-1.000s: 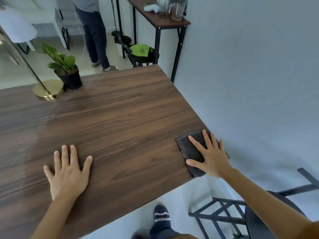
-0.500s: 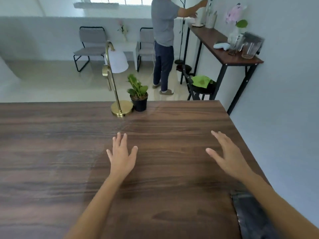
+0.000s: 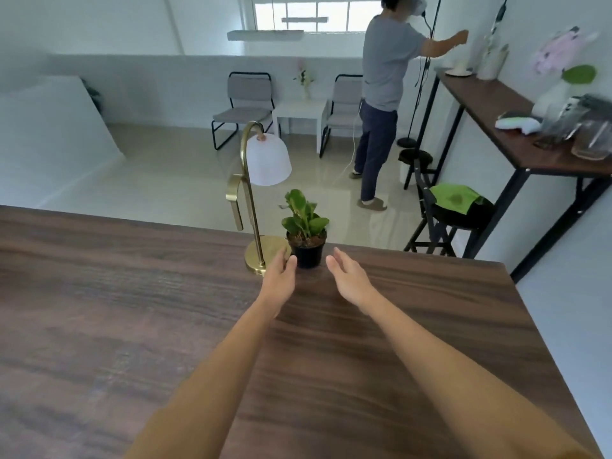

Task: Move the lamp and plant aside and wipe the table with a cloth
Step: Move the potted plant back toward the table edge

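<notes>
A small green plant in a black pot (image 3: 308, 236) stands at the far edge of the dark wooden table (image 3: 132, 326). Just left of it is a brass lamp (image 3: 255, 200) with a white shade and a round base. My left hand (image 3: 280, 276) is open, its fingertips at the pot's left side and over the lamp base. My right hand (image 3: 347, 278) is open too, a little short of the pot's right side. Both hands hold nothing. The cloth is out of view.
A person (image 3: 384, 94) stands beyond the table at a narrow side table (image 3: 516, 137) along the right wall, which holds glassware. A black stool with a green cloth (image 3: 453, 200) is near the table's far right corner. Two chairs stand at the back.
My right hand has left the dark cloth at the table's right edge. Both hands have reached forward to either side of the plant pot, and my view has lifted toward the far edge.
</notes>
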The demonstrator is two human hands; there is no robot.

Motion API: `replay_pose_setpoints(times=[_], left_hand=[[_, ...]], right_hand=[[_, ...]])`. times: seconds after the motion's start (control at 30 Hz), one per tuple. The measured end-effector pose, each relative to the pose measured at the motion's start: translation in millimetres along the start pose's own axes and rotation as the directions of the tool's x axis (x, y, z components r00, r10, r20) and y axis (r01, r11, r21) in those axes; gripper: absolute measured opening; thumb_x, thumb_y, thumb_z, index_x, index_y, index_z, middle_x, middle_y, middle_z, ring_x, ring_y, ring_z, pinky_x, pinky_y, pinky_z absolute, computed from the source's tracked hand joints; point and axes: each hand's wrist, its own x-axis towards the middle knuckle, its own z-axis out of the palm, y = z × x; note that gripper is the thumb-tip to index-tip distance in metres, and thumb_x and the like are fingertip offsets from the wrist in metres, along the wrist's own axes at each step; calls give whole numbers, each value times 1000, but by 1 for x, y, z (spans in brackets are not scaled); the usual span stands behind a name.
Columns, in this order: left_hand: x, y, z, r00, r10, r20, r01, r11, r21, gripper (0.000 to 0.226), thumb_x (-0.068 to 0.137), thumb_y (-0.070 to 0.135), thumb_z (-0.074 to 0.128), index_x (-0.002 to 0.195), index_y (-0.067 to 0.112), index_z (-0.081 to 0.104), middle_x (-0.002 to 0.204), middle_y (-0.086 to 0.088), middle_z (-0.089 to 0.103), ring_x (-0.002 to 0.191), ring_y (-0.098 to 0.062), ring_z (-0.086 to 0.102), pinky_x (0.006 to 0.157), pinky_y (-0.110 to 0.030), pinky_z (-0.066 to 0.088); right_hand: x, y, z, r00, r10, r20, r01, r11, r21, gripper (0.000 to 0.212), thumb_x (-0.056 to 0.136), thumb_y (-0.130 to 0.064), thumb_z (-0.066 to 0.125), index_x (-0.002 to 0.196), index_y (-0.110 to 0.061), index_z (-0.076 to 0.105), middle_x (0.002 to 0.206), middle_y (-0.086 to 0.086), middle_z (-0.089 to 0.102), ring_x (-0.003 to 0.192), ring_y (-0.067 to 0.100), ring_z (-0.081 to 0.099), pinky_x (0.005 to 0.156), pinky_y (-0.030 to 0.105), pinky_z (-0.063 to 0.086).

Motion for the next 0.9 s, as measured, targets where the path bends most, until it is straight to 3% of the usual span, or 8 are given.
replay_pose_setpoints(times=[0.1,0.23,0.47,0.57,0.73,0.9], left_hand=[[36,7,1,999,32,-38,-34,998,-53,51,100,28,38,148,14,26,150,1,36,139,-15,30,107,-23,22],[73,5,-1,996,82,-21,-84,984,-156,41,100,25,39,141,20,39,136,6,50,127,-11,45,109,-31,33],[82,-4,13,991,130,-4,-129,977,-168,42,100,23,40,142,22,37,133,14,46,124,-1,40,103,-22,31],[85,3,29,983,183,-6,-182,972,-148,41,99,23,43,140,22,42,136,12,50,124,-2,45,106,-25,34],[73,23,101,971,235,32,-224,955,-196,39,97,20,46,136,19,50,129,6,60,118,-3,54,105,-28,41],[42,41,200,964,221,145,-174,943,-284,38,95,19,50,133,15,53,124,8,61,110,-1,57,99,-23,44]], right_hand=[[37,-7,8,999,10,-41,-5,992,125,55,103,-42,36,152,-17,29,156,1,34,145,20,29,116,33,22],[71,-12,26,993,-60,-100,82,970,228,45,103,-39,39,144,-21,44,144,0,52,135,18,44,111,36,35],[83,3,34,986,-13,-165,60,956,286,43,103,-37,41,144,-23,45,143,-1,53,133,17,45,112,39,36],[79,8,17,975,11,-222,62,946,319,45,102,-40,42,144,-24,47,143,-2,54,133,16,46,113,40,36],[49,35,-43,918,105,-382,50,925,376,37,100,-39,44,131,-24,59,128,-5,64,121,14,55,108,41,42],[6,81,-117,804,228,-549,20,913,407,39,95,-45,49,128,-29,59,122,-12,64,119,13,56,107,43,44]])
